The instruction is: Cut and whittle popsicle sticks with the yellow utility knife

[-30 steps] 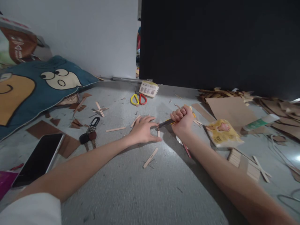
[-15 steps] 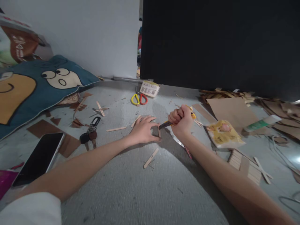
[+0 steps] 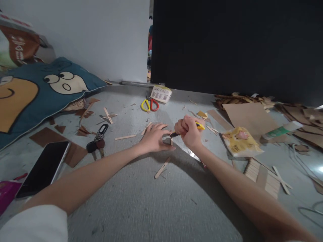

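My left hand [image 3: 153, 138] rests on the grey surface, its thumb and forefinger closed about a small brown piece [image 3: 172, 141] that looks like a little wooden frame. Wrapped in a fist, my right hand [image 3: 189, 133] grips a yellow utility knife [image 3: 200, 126]. The knife's dark front end points left and meets the piece's upper corner; whether it cuts in cannot be seen. A craft stick [image 3: 162, 168] lies just in front of my left hand, and another craft stick [image 3: 125, 137] is off to its left. A shiny strip [image 3: 193, 154] shows beneath my right wrist.
Scissors [image 3: 149, 105] and a small packet [image 3: 160, 93] lie behind the hands. At left are keys [image 3: 95, 146], a phone [image 3: 44, 168] and a cushion [image 3: 50, 87]. At right sit a yellow packet [image 3: 241, 141], a glue stick [image 3: 281, 130], bundled craft sticks [image 3: 262, 178] and cardboard [image 3: 248, 116].
My right hand has shifted slightly left and tilted with the utility knife, its front end nearer the piece. A yellow scrap behind it now shows. My left hand stays nearly in place.
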### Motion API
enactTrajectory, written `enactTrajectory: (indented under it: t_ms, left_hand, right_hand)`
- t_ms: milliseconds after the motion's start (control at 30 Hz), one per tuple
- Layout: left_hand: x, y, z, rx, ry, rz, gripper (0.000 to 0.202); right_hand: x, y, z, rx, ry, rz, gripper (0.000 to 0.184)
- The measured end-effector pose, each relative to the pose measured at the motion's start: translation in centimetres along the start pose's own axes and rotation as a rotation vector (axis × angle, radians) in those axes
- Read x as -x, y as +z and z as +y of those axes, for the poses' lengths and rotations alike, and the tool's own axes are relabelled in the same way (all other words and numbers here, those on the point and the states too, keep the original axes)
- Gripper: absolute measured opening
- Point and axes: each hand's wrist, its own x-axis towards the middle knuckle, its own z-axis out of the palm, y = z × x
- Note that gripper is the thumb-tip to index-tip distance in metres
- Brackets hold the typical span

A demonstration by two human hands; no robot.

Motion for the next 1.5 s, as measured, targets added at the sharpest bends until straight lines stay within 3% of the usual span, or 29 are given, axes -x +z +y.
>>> enactTrajectory:
  t_ms: [233, 767, 1000, 1100, 1300, 1500]
  left_hand:
    - [-0.3, -0.1, 0.1, 0.009, -0.023, -0.013, 0.072]
    - [-0.3, -0.3, 0.6, -0.020, -0.037, -0.023, 0.073]
    - [-0.2, -0.2, 0.3, 0.004, -0.029, -0.004, 0.075]
    - [-0.2, 0.0, 0.1, 0.022, -0.020, 0.012, 0.073]
    - [-0.2, -0.1, 0.2, 0.017, -0.012, 0.001, 0.065]
    - [-0.2, 0.0, 0.2, 0.015, -0.021, 0.008, 0.069]
  right_hand:
    - [-1.8, -0.2, 0.5, -0.075, 0.109, 0.157, 0.068]
    - [-2.9, -1.6, 1.1, -0.103, 0.157, 0.424, 0.053]
    - [-3.7, -3.1, 1.6, -0.206, 0.381, 0.555, 0.048]
    - [-3.6, -3.1, 1.6, -0.217, 0.414, 0.529, 0.051]
    - [-3.1, -2.0, 0.1, -0.227, 0.185, 0.366, 0.054]
    - [-2.3, -1.4, -0.1, -0.145, 0.137, 0.294, 0.061]
